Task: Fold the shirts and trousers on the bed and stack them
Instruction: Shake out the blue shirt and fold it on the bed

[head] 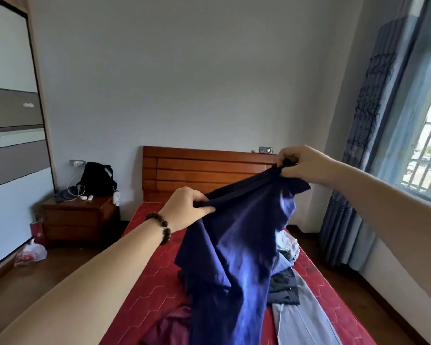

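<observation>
While the dark blue garment [234, 245] hangs lifted above the bed [154, 290], nothing in view looks folded or stacked, so the job appears to be at its start. The cloth is thin and creased, stretched along its top edge and falling in long loose folds to the mattress; whether it is a shirt or trousers I cannot tell. The left hand [184, 210] pinches one end of that edge, and the right hand [301, 165], higher up, grips the other end bunched in curled fingers. A rumpled pile of clothes [286, 270], grey trousers [306, 322] and a maroon piece [167, 327] lie waiting underneath.
</observation>
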Motion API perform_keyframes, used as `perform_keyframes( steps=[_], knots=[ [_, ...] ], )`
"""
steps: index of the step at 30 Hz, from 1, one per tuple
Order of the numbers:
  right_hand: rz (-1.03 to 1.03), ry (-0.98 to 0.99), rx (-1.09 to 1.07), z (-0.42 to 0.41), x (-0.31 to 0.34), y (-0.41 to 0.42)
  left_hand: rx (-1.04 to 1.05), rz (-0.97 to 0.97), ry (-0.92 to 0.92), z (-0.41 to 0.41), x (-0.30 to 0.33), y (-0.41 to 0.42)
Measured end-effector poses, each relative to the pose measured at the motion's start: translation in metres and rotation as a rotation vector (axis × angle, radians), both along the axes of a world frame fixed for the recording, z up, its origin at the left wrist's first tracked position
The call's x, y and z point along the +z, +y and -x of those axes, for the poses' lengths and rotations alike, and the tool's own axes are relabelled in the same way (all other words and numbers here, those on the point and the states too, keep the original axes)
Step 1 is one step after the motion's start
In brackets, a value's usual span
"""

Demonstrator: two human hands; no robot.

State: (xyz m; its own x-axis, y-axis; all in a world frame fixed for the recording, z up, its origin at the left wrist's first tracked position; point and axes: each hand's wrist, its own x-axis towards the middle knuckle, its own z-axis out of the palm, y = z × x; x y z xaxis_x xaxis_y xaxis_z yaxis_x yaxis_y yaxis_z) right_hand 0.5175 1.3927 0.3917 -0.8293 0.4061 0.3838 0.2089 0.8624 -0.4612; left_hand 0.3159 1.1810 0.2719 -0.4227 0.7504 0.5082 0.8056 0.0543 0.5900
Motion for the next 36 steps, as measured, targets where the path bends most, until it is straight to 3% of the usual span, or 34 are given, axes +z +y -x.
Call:
perform_keyframes(
  steps=[2,9,15,18,21,27,30,33,36],
  knots=[
    [-0.006,-0.055,0.014,0.007,-0.003,-0.007,-0.024,0.081,-0.008,-0.001,-0.011,-0.004],
    [0.039,-0.085,0.000,0.024,-0.004,-0.034,-0.085,0.071,-0.115,-0.009,-0.069,-0.017],
    [0.075,-0.104,-0.071,0.010,-0.007,-0.051,-0.214,0.216,-0.131,-0.032,-0.117,0.000],
    [0.077,-0.107,-0.114,-0.007,-0.011,-0.056,-0.185,0.153,-0.086,-0.054,-0.132,0.009],
    [0.088,-0.113,-0.137,-0.026,-0.017,-0.059,-0.116,-0.019,-0.015,-0.077,-0.131,0.019],
    [0.069,-0.075,-0.204,-0.059,-0.015,-0.057,0.046,0.254,0.117,-0.090,-0.126,0.025],
    [0.027,-0.037,-0.250,-0.077,-0.009,-0.052,0.157,0.178,0.132,-0.073,-0.118,0.017],
    [0.024,0.019,-0.274,-0.096,-0.006,-0.050,0.089,0.049,0.091,-0.062,-0.112,0.012],
    [0.019,0.034,-0.287,-0.115,-0.006,-0.048,-0.057,0.161,0.108,-0.071,-0.113,0.007]
  ],
)
